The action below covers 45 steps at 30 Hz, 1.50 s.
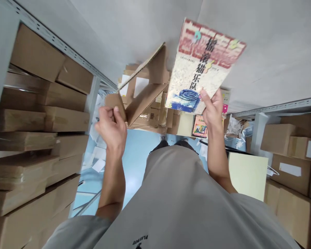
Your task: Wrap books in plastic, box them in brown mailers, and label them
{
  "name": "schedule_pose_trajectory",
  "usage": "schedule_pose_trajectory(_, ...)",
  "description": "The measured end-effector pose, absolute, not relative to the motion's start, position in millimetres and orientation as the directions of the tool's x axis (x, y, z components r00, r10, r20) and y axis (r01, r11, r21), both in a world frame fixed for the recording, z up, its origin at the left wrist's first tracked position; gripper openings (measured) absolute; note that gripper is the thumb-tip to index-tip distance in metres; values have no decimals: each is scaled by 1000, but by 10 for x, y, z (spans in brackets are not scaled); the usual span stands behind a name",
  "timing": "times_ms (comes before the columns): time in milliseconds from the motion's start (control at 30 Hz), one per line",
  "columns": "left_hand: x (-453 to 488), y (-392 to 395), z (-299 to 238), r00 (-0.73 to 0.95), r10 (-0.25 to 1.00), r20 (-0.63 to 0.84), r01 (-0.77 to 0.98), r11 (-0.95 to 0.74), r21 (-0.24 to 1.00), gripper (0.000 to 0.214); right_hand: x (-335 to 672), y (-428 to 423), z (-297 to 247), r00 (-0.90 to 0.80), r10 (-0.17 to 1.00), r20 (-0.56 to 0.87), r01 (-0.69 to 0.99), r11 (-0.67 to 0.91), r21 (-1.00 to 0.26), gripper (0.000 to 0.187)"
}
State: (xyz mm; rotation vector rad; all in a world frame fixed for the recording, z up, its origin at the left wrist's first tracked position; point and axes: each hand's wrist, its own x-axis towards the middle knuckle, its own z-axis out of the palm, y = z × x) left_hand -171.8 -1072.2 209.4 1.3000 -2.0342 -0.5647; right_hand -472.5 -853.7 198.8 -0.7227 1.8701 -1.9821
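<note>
My left hand (111, 126) grips one end of an open cardboard box (146, 100), which tilts up with its hollow inside facing me. Its fingers are closed on a short flap. In my right hand (213, 107) is a book (200, 69) with a white, red and blue cover and black Chinese characters down the middle. The thumb lies on the front of the cover and the fingers go behind it. The book is held to the right of the box, close to its edge.
Racks of brown cartons (33, 145) line the left, and more cartons (290, 166) stand at the right. Below my hands are stacked boxes (152, 119) and a pink picture book (200, 126). A pale yellow board (247, 173) lies to the right. Papers lie on the blue floor (134, 155).
</note>
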Motion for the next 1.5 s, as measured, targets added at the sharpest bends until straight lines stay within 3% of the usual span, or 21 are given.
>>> schedule_pose_trajectory(167,-1779,-10807,2742,-358,-866,349,-545,497,675,22,-4793,-8733,2930,-709,-516,481,-453,-189,-871,56)
schedule_pose_trajectory(267,-1795,-10927,2725,-449,-849,279,-500,498,709,22,-4751,-8861,3411,-611,-572,547,-544,-199,-815,34)
schedule_pose_trajectory(367,-1782,-11100,2451,-504,-848,162,-482,432,762,21,-4730,-9012,3676,-462,-773,435,-545,-140,-827,24)
schedule_pose_trajectory(467,-1749,-11215,2138,-500,-864,60,-476,332,814,18,-4762,-9201,3612,-340,-924,176,-498,18,-867,28)
schedule_pose_trajectory(567,-1735,-11223,1959,-485,-874,-23,-451,228,863,16,-4826,-9397,3226,-494,-869,-17,-256,164,-953,34)
schedule_pose_trajectory(633,-1746,-11192,1929,-466,-884,-32,-437,199,877,16,-4860,-9499,2921,-613,-790,-11,-165,142,-976,26)
schedule_pose_trajectory(700,-1767,-11155,1949,-429,-903,-17,-437,191,879,15,-4853,-9564,2726,-594,-803,55,-282,143,-949,22)
schedule_pose_trajectory(767,-1786,-11121,1997,-398,-917,-17,-444,176,879,14,-4789,-9601,2722,-467,-882,65,-483,192,-854,18)
schedule_pose_trajectory(900,-1807,-11070,2083,-381,-923,-51,-437,131,890,17,-4558,-9657,3106,-163,-979,-120,-817,202,-540,21)
schedule_pose_trajectory(1000,-1810,-11052,2104,-376,-925,-43,-396,119,910,25,-4435,-9657,3372,-89,-985,-147,-898,143,-416,25)
schedule_pose_trajectory(1133,-1783,-11051,2190,-304,-949,80,-328,183,927,32,-4403,-9495,3606,-135,-990,45,-878,99,-469,40)
schedule_pose_trajectory(1233,-1728,-11013,2385,-197,-938,284,-292,332,897,25,-4424,-9298,3774,-281,-899,337,-797,22,-604,27)
schedule_pose_trajectory(1333,-1677,-10876,2544,-229,-864,448,-333,502,798,16,-4459,-9096,3804,-498,-659,563,-720,-48,-693,23)
schedule_pose_trajectory(1400,-1686,-10731,2499,-350,-821,451,-356,562,747,10,-4484,-8942,3685,-633,-504,587,-656,-53,-753,36)
schedule_pose_trajectory(1500,-1799,-10514,2153,-588,-765,263,-393,555,733,16,-4490,-8628,3342,-799,-380,467,-506,2,-863,55)
